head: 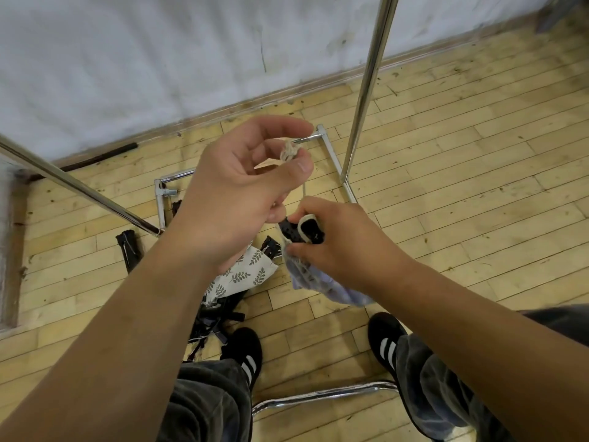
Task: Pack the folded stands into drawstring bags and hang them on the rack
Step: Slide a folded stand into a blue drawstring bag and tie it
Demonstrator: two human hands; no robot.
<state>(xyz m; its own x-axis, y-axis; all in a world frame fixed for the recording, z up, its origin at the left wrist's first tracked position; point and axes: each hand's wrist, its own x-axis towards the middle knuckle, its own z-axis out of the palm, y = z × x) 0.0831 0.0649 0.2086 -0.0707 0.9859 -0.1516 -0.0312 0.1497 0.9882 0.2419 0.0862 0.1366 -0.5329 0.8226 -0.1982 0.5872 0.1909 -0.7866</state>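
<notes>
We take this to be the closing of a bag. Our right grip [344,247], just right of centre, is clenched round the gathered mouth of a pale blue drawstring bag [338,291], and the black top of a folded stand [298,232] pokes out above the fingers. Our left grip [239,189], at centre and raised higher, pinches the knotted end of the drawstring [288,153] between thumb and fingertips. A thin cord seems to run down from it towards the bag.

Next, we judge, the stand must be pushed fully in, the cord drawn tight, and the loop carried to the chrome rack [366,87], whose upright rises at upper right.

Below the hands, on the pale wooden floor [462,193], lie a leaf-print bag [247,275] and more black stands [216,314]. A scuffed white wall [143,59] fills the upper left and meets the floor along a skirting.
</notes>
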